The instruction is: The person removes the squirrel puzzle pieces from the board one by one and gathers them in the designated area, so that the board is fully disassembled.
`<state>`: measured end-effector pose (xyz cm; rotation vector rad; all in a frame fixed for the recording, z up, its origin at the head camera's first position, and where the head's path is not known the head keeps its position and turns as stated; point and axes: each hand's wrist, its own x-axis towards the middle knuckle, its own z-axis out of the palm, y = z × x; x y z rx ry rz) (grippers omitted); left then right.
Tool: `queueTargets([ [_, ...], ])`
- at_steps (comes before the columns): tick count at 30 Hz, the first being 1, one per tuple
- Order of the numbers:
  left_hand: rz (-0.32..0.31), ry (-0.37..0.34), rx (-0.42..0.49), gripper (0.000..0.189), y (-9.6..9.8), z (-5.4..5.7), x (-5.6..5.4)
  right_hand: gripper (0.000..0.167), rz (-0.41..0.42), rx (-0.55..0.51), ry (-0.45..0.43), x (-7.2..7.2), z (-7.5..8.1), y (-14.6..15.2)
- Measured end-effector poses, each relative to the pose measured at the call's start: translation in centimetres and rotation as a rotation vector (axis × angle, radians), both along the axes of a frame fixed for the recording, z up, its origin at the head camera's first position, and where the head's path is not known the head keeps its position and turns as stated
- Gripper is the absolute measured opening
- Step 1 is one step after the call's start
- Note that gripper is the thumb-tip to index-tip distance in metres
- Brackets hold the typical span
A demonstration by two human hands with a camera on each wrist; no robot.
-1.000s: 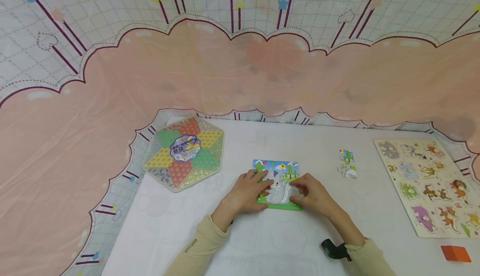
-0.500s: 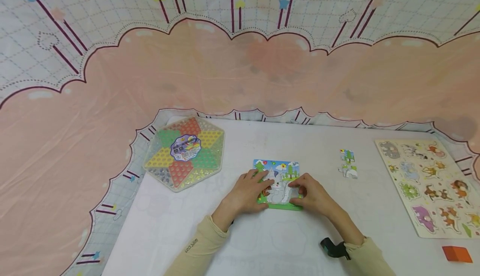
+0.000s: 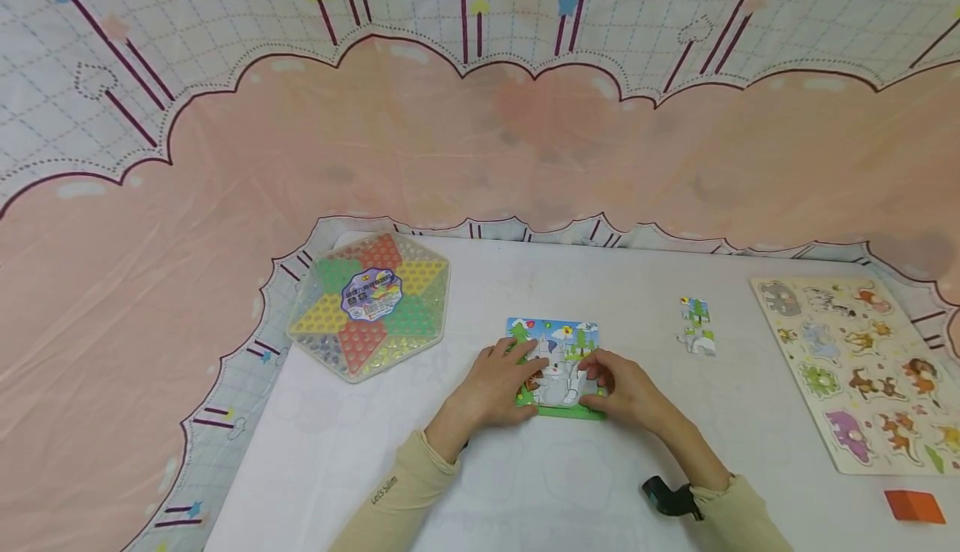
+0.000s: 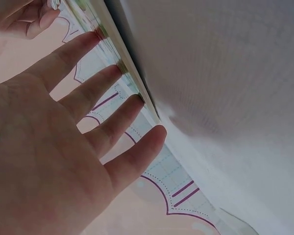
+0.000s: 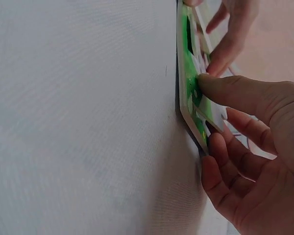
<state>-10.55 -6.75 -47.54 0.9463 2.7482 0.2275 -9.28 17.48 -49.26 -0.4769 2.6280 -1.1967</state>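
A small picture puzzle board [image 3: 558, 412] with a grey squirrel, trees and a green border lies on the white table. My left hand [image 3: 491, 381] rests on its left side, fingers spread. In the left wrist view, that hand's fingertips [image 4: 118, 67] touch the board from above. At the right side, my right hand [image 3: 626, 389] pinches a puzzle piece [image 5: 209, 119] between thumb and fingers. The right wrist view shows this piece tilted up from the board, one edge raised. Its picture is mostly hidden by the fingers.
Two loose puzzle pieces, an upper one [image 3: 696, 310] and a lower one [image 3: 699, 342], lie to the right. A wooden animal board [image 3: 847, 368] and an orange block [image 3: 913, 506] are at far right. A hexagonal checkers box [image 3: 420, 352] lies at the left.
The puzzle piece in my right hand has tipped slightly up, and the right fingertips have shifted a little. My left hand stays in place on the board.
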Motion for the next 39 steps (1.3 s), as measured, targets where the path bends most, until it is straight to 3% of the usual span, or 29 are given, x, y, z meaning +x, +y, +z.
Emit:
queueTargets([
  [14,0.043,0.014,-0.004,0.059,0.6,-0.6,0.2,0.026,-0.002,-0.120,-0.040,0.1,0.1,0.7],
  [21,0.042,0.013,0.012,0.059,0.5,-0.3,0.3,0.022,-0.032,-0.195,-0.027,0.3,-0.1,1.3],
  [39,0.045,0.001,0.021,0.059,0.5,-0.3,0.3,0.023,-0.164,-0.113,0.042,0.3,0.2,6.2],
])
